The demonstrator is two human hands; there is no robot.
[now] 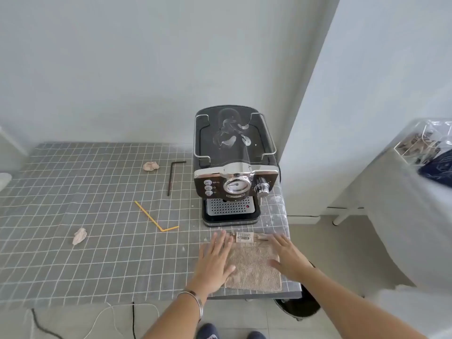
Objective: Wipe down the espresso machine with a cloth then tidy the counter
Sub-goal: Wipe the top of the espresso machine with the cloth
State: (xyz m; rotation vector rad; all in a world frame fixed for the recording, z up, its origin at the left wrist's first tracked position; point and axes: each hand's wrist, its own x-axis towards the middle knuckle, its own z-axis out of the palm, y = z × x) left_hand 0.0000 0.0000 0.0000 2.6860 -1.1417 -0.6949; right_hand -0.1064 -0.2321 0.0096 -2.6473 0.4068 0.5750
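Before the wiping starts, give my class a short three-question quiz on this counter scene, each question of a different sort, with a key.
1. True or false: both hands rest flat on the cloth.
2. Which lies nearest the espresso machine? A) yellow straw B) hex key C) crumpled paper
3. Fill in: white smears show on the machine's ____.

Key:
1. True: left hand and right hand lie open on it.
2. B
3. top

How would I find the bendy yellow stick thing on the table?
Start at the black espresso machine on the grey checked tablecloth. Look left and nearer: a thin yellow straw lies flat, bent into an L. The black L-shaped hex key beside it is dark metal.
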